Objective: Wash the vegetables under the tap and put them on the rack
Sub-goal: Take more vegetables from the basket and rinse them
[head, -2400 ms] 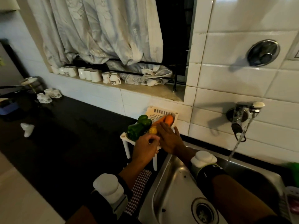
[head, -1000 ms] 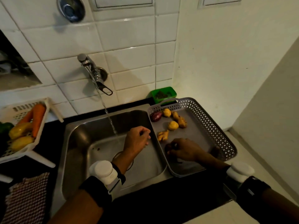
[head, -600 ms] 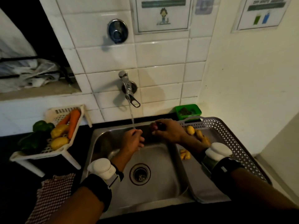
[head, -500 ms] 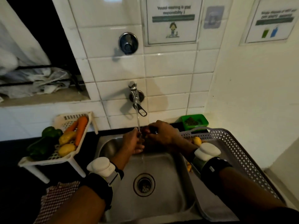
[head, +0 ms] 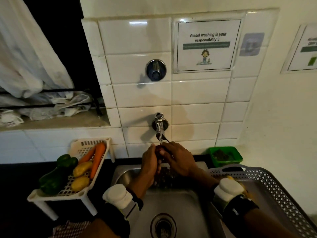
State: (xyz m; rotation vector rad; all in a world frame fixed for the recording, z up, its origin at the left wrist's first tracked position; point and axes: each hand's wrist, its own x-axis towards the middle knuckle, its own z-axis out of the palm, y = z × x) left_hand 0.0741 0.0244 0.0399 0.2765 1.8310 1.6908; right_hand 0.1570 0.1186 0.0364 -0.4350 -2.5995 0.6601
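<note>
Water runs from the wall tap (head: 159,125) onto a small dark red vegetable (head: 158,149). My left hand (head: 149,162) and my right hand (head: 178,159) both close around it above the steel sink (head: 173,201), so most of it is hidden. To the left, the white rack (head: 75,190) holds two carrots (head: 97,158), two yellow potatoes (head: 80,182) and green peppers (head: 56,176).
A grey perforated tray (head: 267,184) sits right of the sink, with a yellow vegetable (head: 229,177) showing behind my right wrist. A green box (head: 225,156) stands by the wall. A checked cloth (head: 68,229) lies at the bottom left on the dark counter.
My right hand took a dark red vegetable from the grey tray and brought it under the tap. My left hand joined it, and both now hold it in the stream.
</note>
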